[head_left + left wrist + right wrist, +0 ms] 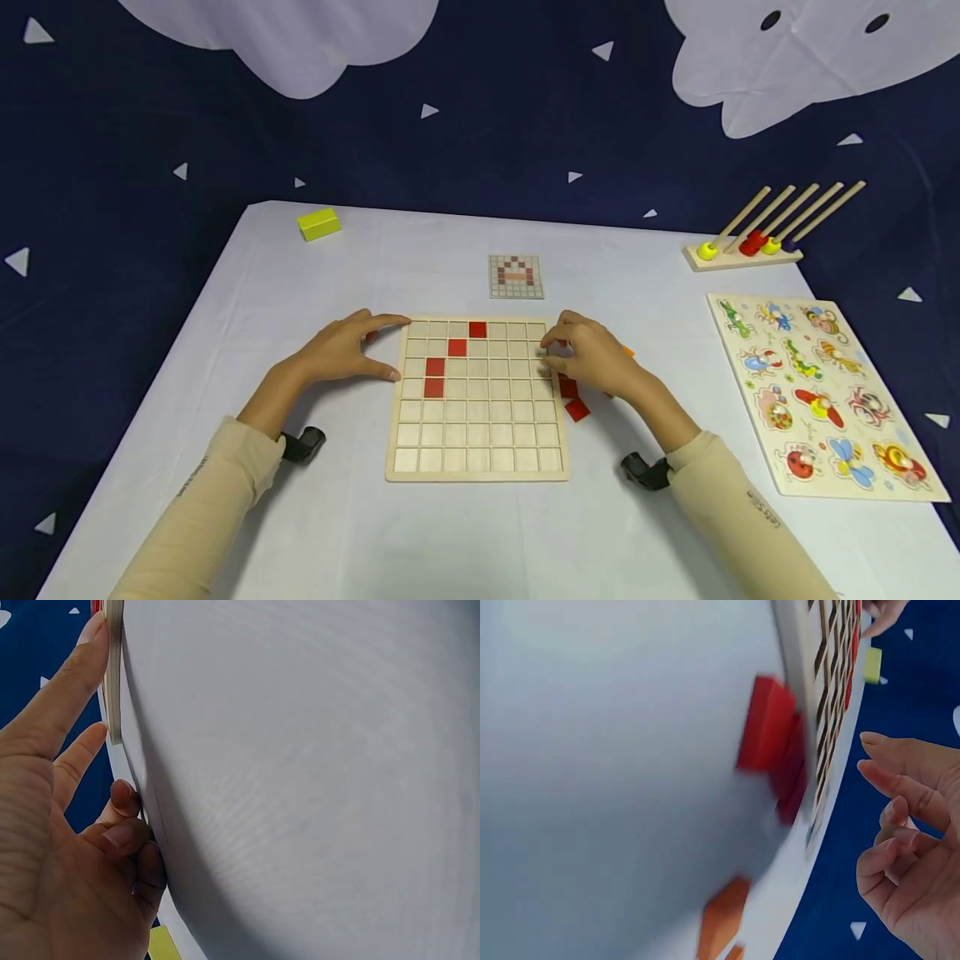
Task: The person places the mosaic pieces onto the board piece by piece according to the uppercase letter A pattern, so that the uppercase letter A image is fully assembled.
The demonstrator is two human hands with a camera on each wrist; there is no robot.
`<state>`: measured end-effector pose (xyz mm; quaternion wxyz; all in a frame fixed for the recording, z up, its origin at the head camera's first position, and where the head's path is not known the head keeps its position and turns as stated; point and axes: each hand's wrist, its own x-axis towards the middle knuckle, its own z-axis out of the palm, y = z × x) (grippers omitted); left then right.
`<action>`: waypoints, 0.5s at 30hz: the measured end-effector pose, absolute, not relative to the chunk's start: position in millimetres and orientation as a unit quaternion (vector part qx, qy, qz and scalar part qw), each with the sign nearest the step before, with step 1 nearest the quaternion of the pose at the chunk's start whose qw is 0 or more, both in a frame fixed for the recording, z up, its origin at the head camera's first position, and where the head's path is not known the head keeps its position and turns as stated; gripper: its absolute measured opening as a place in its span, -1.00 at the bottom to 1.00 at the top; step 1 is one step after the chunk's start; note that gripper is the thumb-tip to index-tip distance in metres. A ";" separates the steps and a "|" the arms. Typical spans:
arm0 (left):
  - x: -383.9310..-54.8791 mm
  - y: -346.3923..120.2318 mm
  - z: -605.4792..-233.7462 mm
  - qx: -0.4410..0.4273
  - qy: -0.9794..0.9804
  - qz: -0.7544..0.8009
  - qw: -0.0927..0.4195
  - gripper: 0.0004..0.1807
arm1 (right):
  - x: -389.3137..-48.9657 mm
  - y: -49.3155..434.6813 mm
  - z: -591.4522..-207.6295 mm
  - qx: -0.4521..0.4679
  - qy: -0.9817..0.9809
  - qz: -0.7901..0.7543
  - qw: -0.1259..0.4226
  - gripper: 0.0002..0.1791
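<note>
A wooden grid board (478, 435) lies flat at the middle of the table, with several red square tiles (434, 387) in its upper and left cells. My left hand (341, 348) touches the board's left edge with thumb and index finger spread, its other fingers bent. Over the board's right edge is my right hand (594, 357), thumb and index fingertips apart with nothing between them. Beside that edge lie loose red tiles (768, 724), partly hidden under the right hand in the head view. Orange tiles (724, 916) show nearby in the right wrist view.
Behind the board lies a small pattern card (516, 290). A yellow block (318, 225) sits at the back left. At the right are a peg stand (742, 260) with coloured beads and an insect puzzle board (832, 392). Dark starry cloth hangs behind the white table (337, 533).
</note>
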<state>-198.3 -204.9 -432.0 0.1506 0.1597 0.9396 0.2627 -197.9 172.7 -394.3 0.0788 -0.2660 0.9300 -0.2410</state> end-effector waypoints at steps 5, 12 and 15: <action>-199.3 -204.9 -431.6 0.161 0.940 0.262 0.150 -0.01 | -197.2 192.2 -400.1 -0.258 0.934 -0.234 0.083 -0.81; -199.7 -204.9 -433.8 0.161 0.940 0.263 0.147 -0.01 | -195.4 205.8 -406.8 -0.249 0.937 -0.226 0.092 -0.77; -199.4 -205.0 -434.0 0.162 0.939 0.266 0.148 -0.01 | -195.3 207.8 -409.3 -0.249 0.938 -0.221 0.094 -0.75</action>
